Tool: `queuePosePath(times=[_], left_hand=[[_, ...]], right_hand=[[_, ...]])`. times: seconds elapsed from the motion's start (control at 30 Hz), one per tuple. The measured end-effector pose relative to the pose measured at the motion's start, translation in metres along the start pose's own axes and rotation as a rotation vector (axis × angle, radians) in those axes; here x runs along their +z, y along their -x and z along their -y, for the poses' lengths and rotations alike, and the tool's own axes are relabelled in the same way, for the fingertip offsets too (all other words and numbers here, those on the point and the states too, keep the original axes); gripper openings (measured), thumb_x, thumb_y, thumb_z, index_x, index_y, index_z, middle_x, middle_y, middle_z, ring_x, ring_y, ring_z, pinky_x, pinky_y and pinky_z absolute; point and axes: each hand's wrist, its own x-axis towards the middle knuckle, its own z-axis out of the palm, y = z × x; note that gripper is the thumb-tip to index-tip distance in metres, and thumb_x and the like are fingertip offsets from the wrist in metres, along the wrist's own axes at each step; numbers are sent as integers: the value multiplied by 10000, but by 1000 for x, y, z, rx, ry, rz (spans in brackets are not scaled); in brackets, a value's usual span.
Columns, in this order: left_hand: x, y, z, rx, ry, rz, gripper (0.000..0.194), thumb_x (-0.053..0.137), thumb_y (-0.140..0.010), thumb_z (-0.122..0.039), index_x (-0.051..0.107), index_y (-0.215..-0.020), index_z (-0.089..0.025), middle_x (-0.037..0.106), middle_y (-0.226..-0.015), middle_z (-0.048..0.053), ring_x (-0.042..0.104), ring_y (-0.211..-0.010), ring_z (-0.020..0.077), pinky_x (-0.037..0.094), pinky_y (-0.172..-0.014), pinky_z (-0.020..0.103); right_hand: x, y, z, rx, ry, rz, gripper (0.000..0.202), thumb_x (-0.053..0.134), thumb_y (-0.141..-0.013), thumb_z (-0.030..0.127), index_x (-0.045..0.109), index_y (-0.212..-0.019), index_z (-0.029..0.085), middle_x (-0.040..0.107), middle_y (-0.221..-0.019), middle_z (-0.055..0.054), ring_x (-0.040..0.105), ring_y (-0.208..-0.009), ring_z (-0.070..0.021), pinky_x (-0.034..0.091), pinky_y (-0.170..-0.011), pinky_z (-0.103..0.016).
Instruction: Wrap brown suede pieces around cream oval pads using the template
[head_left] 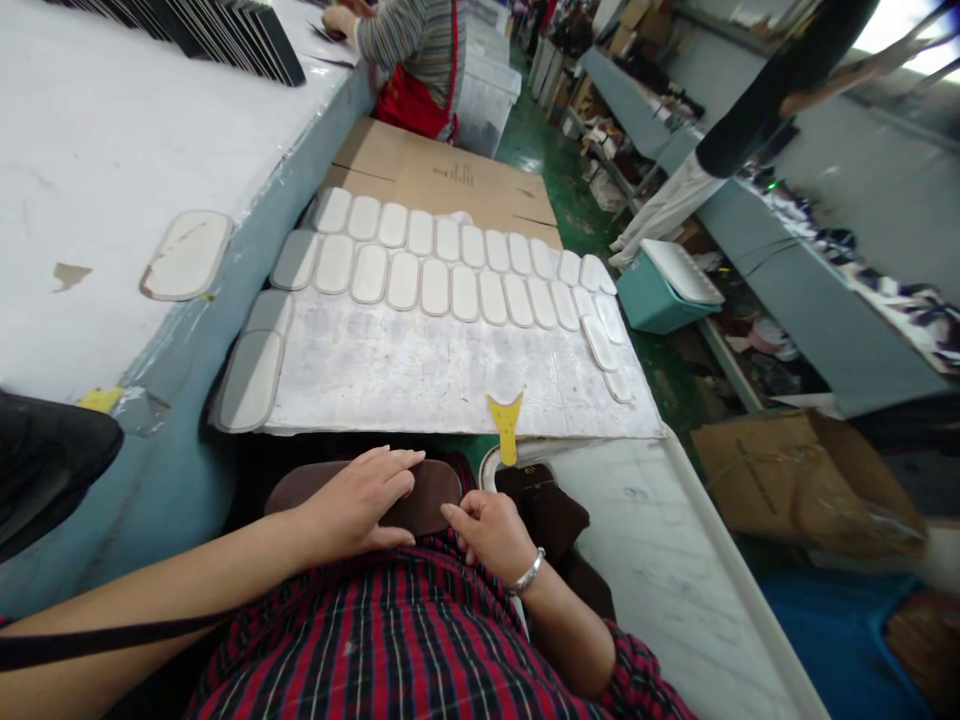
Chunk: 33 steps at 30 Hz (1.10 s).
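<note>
While left hand (367, 500) lies outspread on brown rounded-oblong panel (433, 492), right hand (491, 525) curls at right edge, grip unclear.

A white-lidded teal bin (652, 298) stands on green floor (528, 128) beyond a brown cardboard box (787, 480).

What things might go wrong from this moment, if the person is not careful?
The brown oval piece might slip if the left hand, lying on it, lifts. The yellow forked tool sticks out past the near edge of the white board, so a bump could knock it down.
</note>
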Motion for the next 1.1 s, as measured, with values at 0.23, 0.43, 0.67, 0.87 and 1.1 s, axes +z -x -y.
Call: queuePosePath(times=[0.23,0.43,0.67,0.87,1.1], left_hand=[[2,-10,-8,35,-28,-29,415,718,-638,-410,569,-928,-153,485,-1301,170,446,-1195,305,307,-1022,501],[-1,-17,-12,32,-8,-4,410,707,-646,-394,577,-953,-156,505,-1279,155,450,-1188,299,309,-1027,495],[2,-21,-18,29,-29,11,404,667,-688,-363,570,-1027,-165,488,-1280,152,429,-1200,287,290,-1044,484],[0,-19,-21,37,-52,24,370,649,-725,-362,605,-1058,-204,451,-1318,163,412,-1218,306,240,-1052,521],[7,-14,-15,68,-38,23,403,602,-780,-389,580,-1173,-303,378,-1389,130,362,-1260,322,244,-1036,547]], right_hand=[[-2,-1,2,4,58,16,332,543,-815,433,487,-610,177,542,-476,26,515,-354,-94,315,-306,-151],[-5,-2,4,7,115,52,317,523,-825,414,493,-617,177,540,-470,33,509,-358,-83,323,-332,-148],[-8,-4,8,-54,278,1,316,562,-801,373,492,-576,162,534,-455,29,511,-390,-69,297,-376,-143],[-9,-1,-3,73,8,110,343,526,-818,435,519,-610,163,544,-468,31,496,-348,-76,316,-312,-144],[-9,2,-6,129,-269,162,258,554,-801,348,547,-645,143,581,-495,33,462,-310,-53,313,-288,-131]])
